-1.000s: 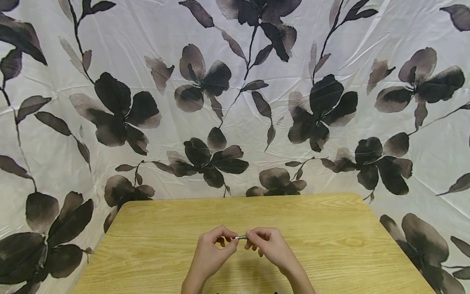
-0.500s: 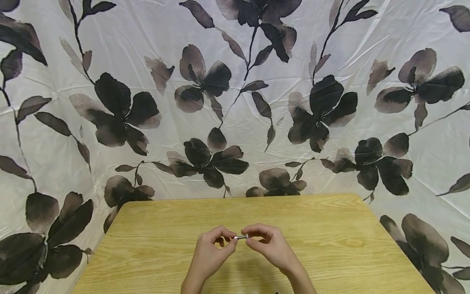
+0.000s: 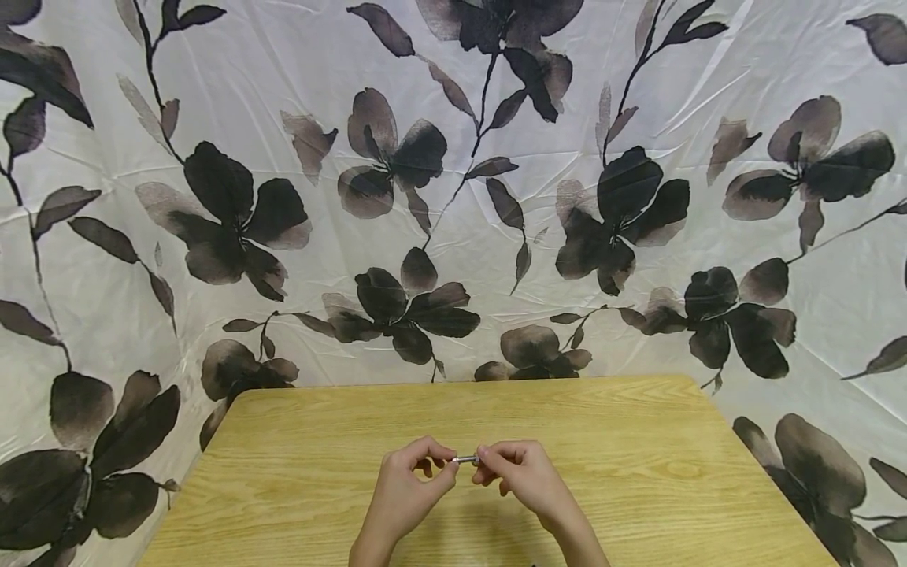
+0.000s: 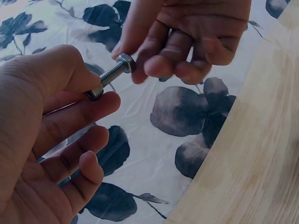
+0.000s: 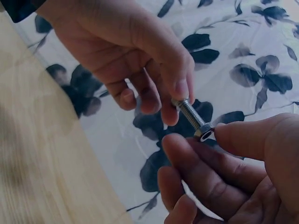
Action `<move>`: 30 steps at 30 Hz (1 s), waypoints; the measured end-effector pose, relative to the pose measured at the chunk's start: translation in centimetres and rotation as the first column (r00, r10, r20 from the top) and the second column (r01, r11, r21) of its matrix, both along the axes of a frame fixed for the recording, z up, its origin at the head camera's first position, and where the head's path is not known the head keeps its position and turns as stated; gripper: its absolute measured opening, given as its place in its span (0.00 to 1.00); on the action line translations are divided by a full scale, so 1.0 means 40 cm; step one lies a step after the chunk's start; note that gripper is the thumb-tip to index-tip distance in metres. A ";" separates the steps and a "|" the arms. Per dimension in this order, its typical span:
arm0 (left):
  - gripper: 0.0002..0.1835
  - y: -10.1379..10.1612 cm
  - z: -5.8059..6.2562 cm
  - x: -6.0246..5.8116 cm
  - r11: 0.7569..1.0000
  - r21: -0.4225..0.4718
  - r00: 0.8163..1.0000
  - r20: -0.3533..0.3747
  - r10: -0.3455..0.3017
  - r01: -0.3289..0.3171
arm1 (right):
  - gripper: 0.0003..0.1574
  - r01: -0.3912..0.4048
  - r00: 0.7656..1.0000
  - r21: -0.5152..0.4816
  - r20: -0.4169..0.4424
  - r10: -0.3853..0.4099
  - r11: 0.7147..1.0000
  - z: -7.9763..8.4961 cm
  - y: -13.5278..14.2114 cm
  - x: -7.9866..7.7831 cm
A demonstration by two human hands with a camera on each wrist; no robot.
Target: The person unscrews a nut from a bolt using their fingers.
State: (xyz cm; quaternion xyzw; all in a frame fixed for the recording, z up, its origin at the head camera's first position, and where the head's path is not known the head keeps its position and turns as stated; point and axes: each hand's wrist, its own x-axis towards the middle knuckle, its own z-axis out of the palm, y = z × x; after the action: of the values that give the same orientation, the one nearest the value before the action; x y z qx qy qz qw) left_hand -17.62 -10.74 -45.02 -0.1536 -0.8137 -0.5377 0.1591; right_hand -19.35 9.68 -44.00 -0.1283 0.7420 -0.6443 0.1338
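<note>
A small silvery threaded bolt (image 4: 110,74) spans the short gap between both hands, held above the tabletop. My left hand (image 3: 407,480) pinches one end of it between thumb and forefinger, and those fingertips partly cover a wider, rounded end. On the other end sits a hexagonal nut (image 5: 204,132), where the thumb and forefinger of my right hand (image 3: 520,476) pinch. Bare thread shows between the two grips. In the left wrist view, the other fingers of both hands are loosely bent beneath the bolt.
Below the hands lies a light wood-grain table (image 3: 283,472) with rounded far corners. Behind and beside it hangs a white cloth (image 3: 453,205) printed with dark flowers. A dark cuff (image 5: 21,7) shows at the left wrist in the right wrist view.
Half a second ago the right thumb and forefinger were spread apart around the nut end; now they pinch it again, as a second ago. The left hand has kept its hold, nearly still.
</note>
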 end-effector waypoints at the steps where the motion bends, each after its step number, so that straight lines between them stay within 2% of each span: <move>1: 0.11 0.000 0.000 0.000 1.000 -0.001 1.000 0.000 0.000 0.000 | 0.22 -0.007 1.000 -0.003 -0.006 0.007 1.000 -0.001 0.001 -0.001; 10: 0.14 -0.001 0.001 0.002 1.000 0.005 1.000 0.010 -0.003 0.003 | 0.20 -0.064 0.997 -0.105 -0.038 0.060 0.992 -0.003 0.004 0.002; 15: 0.14 0.001 0.006 0.005 1.000 0.024 0.999 0.040 -0.002 0.001 | 0.19 -0.058 0.997 -0.131 -0.051 0.052 0.990 -0.004 0.003 0.003; 21: 0.09 0.008 0.040 0.024 1.000 0.025 0.998 0.056 0.018 -0.020 | 0.17 -0.024 0.998 -0.163 -0.068 0.013 0.986 -0.003 0.003 0.004; 25: 0.08 0.014 0.063 0.036 1.000 0.020 0.998 0.053 0.021 -0.022 | 0.18 -0.034 0.997 -0.185 -0.081 0.020 0.982 -0.003 0.005 0.005; 27: 0.09 0.014 0.059 0.033 0.999 0.026 0.997 0.067 0.024 -0.026 | 0.18 -0.042 0.997 -0.192 -0.078 0.027 0.981 -0.003 0.005 0.004; 30: 0.11 0.008 0.038 0.020 0.999 0.025 0.997 0.071 0.021 -0.023 | 0.19 -0.040 0.997 -0.200 -0.066 0.027 0.979 -0.003 0.005 0.002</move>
State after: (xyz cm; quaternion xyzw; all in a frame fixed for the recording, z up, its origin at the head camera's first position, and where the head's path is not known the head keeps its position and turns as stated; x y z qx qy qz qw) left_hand -16.83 -10.41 -43.50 -0.1234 -0.8134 -0.5514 0.1383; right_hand -19.26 9.90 -44.11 -0.1739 0.6744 -0.7095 0.1077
